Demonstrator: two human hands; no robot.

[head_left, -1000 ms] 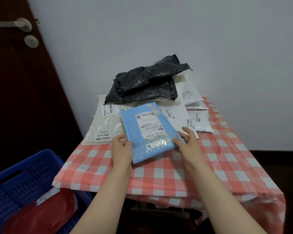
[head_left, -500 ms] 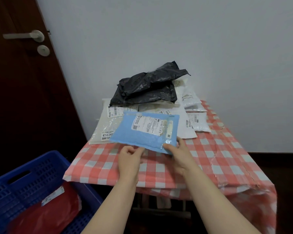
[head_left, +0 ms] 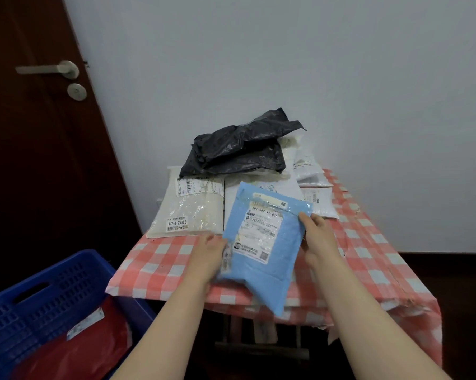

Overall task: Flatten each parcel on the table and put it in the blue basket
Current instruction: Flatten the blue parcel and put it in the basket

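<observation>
A light blue parcel (head_left: pixel 269 264) with a white shipping label is held up over the near part of the table (head_left: pixel 368 256), standing on end and tilted. My left hand (head_left: pixel 206 256) grips its left edge and my right hand (head_left: pixel 318 239) grips its right edge near the top. Behind it on the table lie a cream parcel (head_left: pixel 189 212), a crumpled black parcel (head_left: pixel 239 149) on top of the pile, and several white parcels (head_left: pixel 311 171). The blue basket (head_left: pixel 39 305) stands low at the left with a red parcel (head_left: pixel 75 349) inside.
A dark wooden door (head_left: pixel 39 149) with a metal handle (head_left: pixel 50 69) stands left of the table. A pale wall rises right behind the parcel pile. The table carries a red and white checked cloth that hangs over its near edge.
The blue parcel lay flat on the table, was lifted level, and has now been turned upright and drawn closer. The view has shifted down and left, showing more of the basket.
</observation>
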